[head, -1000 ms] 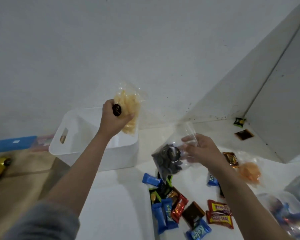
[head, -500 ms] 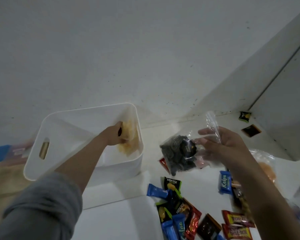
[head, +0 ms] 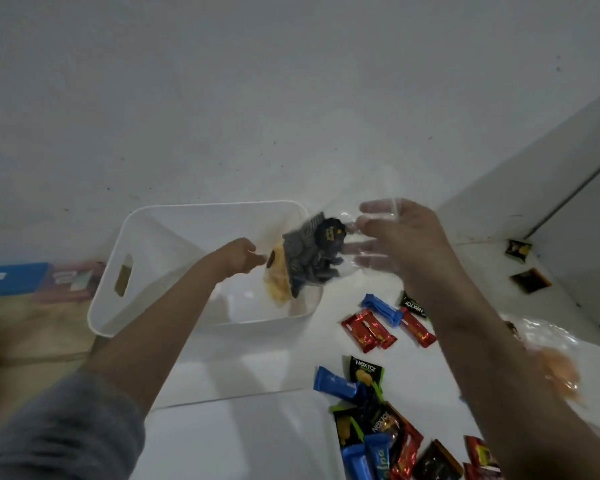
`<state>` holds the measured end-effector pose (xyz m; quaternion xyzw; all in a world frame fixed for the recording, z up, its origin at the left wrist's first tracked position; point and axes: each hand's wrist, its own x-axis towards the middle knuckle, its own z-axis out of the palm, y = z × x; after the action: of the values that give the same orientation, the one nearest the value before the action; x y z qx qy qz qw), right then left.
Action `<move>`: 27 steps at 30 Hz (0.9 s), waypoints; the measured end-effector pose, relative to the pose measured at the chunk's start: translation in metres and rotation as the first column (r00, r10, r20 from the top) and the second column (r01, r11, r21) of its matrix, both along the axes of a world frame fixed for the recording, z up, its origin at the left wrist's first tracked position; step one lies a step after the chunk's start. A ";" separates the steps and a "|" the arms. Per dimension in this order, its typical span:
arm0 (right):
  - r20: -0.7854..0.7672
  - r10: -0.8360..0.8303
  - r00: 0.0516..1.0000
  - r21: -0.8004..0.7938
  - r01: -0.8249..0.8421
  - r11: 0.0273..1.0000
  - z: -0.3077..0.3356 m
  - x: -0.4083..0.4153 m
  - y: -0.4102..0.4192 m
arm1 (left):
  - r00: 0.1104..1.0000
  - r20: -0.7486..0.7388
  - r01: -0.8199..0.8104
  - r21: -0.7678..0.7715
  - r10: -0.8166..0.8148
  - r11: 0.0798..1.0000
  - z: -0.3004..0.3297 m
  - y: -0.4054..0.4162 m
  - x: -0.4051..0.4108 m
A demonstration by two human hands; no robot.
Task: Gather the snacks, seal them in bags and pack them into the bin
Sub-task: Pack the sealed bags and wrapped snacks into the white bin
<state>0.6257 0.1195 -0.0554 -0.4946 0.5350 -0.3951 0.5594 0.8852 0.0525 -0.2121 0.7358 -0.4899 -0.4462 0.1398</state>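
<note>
Over the white bin (head: 118, 237) my left hand (head: 238, 254) pinched the yellow snack bag (head: 276, 289) inside it; just right, my right hand (head: 399, 237) gripped the dark cookie bag (head: 312, 258) by its slippery, floppy top, its contents likely fragile.

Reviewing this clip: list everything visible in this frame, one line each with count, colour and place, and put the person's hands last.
bin: one, white, left of centre on the white surface, handle slot in its left wall.
yellow snack bag: one, clear with yellow pieces, inside the bin at its right end.
dark cookie bag: one, clear with dark cookies, over the bin's right rim.
loose wrapped snacks: many, red, blue, black-green and brown, scattered right of the bin.
orange snack bag: one, clear with orange contents, far right, blurred.
two dark packets: near the right wall.
blue box: one, far left.
left hand: in the bin, by the yellow bag.
right hand: holds the dark cookie bag's clear top.
</note>
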 end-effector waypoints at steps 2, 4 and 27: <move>-0.032 0.001 0.999 0.033 0.000 0.999 -0.012 0.033 -0.013 | 0.965 -0.202 -0.160 0.038 0.164 0.986 0.015 0.009 0.009; -0.092 -0.005 0.996 0.026 0.008 1.000 -0.031 0.066 -0.028 | 0.872 -0.420 -0.189 0.188 0.253 0.964 0.028 0.016 0.017; -0.206 0.111 0.972 -0.207 -0.154 0.966 -0.086 0.092 -0.021 | 0.647 -0.486 -0.473 0.348 0.587 0.810 0.013 -0.001 -0.033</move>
<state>0.7176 0.0985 -0.1417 -0.6245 0.5049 -0.3641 0.4718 0.8526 0.0514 -0.1989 0.6872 -0.1418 -0.6291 0.3345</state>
